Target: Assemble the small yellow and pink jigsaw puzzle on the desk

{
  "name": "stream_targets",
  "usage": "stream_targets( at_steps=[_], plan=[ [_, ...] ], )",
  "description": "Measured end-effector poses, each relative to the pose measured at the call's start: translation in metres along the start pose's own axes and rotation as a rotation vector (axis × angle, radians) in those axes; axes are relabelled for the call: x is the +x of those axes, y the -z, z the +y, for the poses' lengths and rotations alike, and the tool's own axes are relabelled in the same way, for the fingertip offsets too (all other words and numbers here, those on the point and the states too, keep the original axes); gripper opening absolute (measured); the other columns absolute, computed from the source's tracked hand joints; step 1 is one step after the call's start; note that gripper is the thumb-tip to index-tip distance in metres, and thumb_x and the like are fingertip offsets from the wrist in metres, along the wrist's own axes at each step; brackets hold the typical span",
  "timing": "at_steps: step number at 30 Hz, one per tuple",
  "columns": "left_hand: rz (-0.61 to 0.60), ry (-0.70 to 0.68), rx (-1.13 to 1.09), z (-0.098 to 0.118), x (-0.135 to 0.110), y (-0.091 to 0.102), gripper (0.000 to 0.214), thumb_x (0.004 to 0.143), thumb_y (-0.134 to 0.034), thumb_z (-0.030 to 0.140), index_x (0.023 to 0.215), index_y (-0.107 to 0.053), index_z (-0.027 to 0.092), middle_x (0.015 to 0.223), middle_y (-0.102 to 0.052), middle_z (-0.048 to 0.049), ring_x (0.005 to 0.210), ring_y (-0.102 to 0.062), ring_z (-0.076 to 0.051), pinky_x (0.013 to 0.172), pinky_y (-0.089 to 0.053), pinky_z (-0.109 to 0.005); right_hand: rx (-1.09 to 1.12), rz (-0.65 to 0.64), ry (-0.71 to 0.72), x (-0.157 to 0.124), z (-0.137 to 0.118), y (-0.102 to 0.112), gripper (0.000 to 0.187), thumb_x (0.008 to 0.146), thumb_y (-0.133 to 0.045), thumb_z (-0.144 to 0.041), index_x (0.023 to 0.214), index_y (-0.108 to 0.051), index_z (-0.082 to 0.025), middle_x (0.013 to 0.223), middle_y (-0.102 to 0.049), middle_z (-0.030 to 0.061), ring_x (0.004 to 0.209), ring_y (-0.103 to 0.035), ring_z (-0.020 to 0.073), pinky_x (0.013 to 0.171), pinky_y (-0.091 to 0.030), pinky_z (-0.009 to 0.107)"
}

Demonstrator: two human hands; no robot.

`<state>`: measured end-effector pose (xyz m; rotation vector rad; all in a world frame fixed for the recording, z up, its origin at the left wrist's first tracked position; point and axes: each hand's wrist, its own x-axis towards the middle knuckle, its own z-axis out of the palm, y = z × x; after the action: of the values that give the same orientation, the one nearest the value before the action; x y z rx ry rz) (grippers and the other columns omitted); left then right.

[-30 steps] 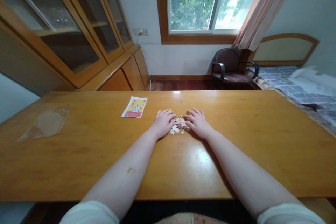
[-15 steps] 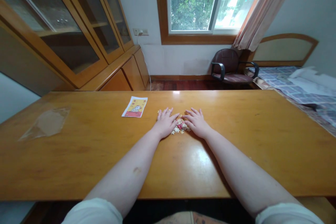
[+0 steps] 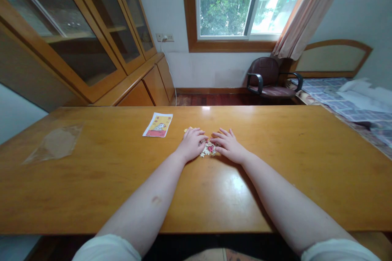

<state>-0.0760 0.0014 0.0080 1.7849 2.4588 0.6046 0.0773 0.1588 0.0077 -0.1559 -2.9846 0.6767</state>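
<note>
A small pile of jigsaw puzzle pieces (image 3: 208,149), mostly pale with some red ones, lies on the wooden table (image 3: 122,187) between my two hands. My left hand (image 3: 192,143) rests over the pile's left side, palm down, fingers stretched toward the right. More yellow pieces peek out beyond its fingers. At the pile's right edge, my right hand (image 3: 228,145) lies palm down with its fingers spread, fingertips touching the pieces. Some pieces are hidden beneath the hands. Left of them is a picture card (image 3: 158,124) showing a white animal on yellow and red.
A clear plastic bag (image 3: 56,142) lies flat on the table's left part. Beyond the table stand a glass-door cabinet (image 3: 101,40) on the left, a dark red armchair (image 3: 266,77) below the window, and a bed (image 3: 346,94) on the right.
The left hand's fingers have swung from pointing forward to pointing right across the pile. My right hand has shifted slightly left, and the pile looks narrower.
</note>
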Motion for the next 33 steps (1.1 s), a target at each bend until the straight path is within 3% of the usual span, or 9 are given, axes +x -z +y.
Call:
stream_targets(
  at_steps=[3,8,14,25,30,33],
  plan=[
    [0.014,-0.062,-0.026,0.0006,-0.0002,0.0011,0.029,0.085,-0.053,0.027,0.108,-0.069,0.025,0.116,-0.067,-0.0044,0.116,-0.052,-0.023,0.112,-0.029,-0.048,0.045,0.048,0.006,-0.0012,0.0028,0.0003,0.048,0.094,-0.040,-0.053,0.129,-0.058,-0.025,0.142,-0.049,0.0083,0.140,-0.026,0.0334,0.111,-0.006,0.065],
    [0.047,0.017,0.000,-0.0043,0.0007,0.0049,0.033,0.080,-0.050,0.016,0.107,-0.069,0.022,0.110,-0.069,-0.0043,0.107,-0.056,-0.022,0.101,-0.041,-0.040,0.105,0.068,0.043,-0.0035,0.0040,0.0027,0.040,0.093,-0.044,-0.051,0.116,-0.066,-0.026,0.135,-0.056,0.0069,0.138,-0.030,0.0324,0.111,-0.007,0.064],
    [0.032,0.083,0.017,-0.0064,0.0004,0.0061,0.033,0.078,-0.049,0.015,0.101,-0.071,0.022,0.106,-0.071,-0.0039,0.103,-0.057,-0.022,0.098,-0.042,-0.039,0.144,-0.012,0.085,-0.0042,0.0012,0.0039,0.038,0.091,-0.050,-0.049,0.118,-0.065,-0.027,0.132,-0.059,0.0063,0.138,-0.031,0.0327,0.111,-0.003,0.065],
    [-0.008,0.017,-0.025,-0.0049,0.0008,0.0030,0.024,0.084,-0.052,0.022,0.097,-0.072,0.024,0.096,-0.072,-0.0037,0.096,-0.059,-0.021,0.093,-0.043,-0.038,0.152,-0.013,0.133,-0.0052,-0.0016,0.0037,0.039,0.087,-0.056,-0.050,0.118,-0.066,-0.027,0.130,-0.061,0.0066,0.135,-0.035,0.0323,0.111,-0.004,0.064],
    [-0.026,-0.014,-0.036,-0.0026,0.0009,0.0040,0.024,0.084,-0.052,0.023,0.096,-0.073,0.024,0.095,-0.071,-0.0039,0.095,-0.060,-0.021,0.093,-0.044,-0.038,0.171,0.046,0.123,-0.0056,0.0000,0.0034,0.039,0.090,-0.052,-0.047,0.120,-0.065,-0.024,0.127,-0.062,0.0080,0.133,-0.039,0.0297,0.113,-0.006,0.061],
    [-0.035,-0.044,-0.045,-0.0009,0.0008,0.0036,0.025,0.085,-0.051,0.021,0.100,-0.071,0.023,0.097,-0.072,-0.0037,0.096,-0.060,-0.021,0.094,-0.044,-0.038,0.135,0.099,0.040,-0.0043,0.0026,0.0014,0.040,0.094,-0.046,-0.046,0.123,-0.062,-0.024,0.128,-0.062,0.0078,0.135,-0.037,0.0290,0.113,-0.005,0.061]
  ],
)
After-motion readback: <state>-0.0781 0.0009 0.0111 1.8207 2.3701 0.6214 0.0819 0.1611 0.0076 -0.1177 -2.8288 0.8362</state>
